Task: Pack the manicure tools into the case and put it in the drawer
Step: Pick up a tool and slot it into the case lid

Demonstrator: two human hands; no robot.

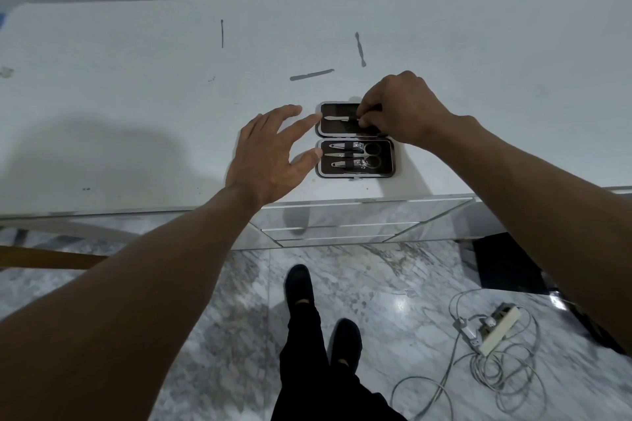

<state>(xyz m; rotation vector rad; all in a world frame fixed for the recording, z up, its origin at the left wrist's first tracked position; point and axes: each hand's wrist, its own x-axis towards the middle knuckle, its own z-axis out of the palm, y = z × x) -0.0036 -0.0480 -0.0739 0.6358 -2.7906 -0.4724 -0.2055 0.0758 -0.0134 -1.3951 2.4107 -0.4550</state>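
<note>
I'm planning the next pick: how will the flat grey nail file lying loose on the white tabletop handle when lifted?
The flat grey nail file looks thin and metallic, so probably stiff and light. Lying flush on the smooth white tabletop, it may slide and resist pinching. Being flat, it should not roll.

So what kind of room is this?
Probably a bedroom or dressing corner in a home. There's a white dressing table with mirrored drawers, a marble floor with a power strip and tangled cables, and an open manicure case on top.
</note>
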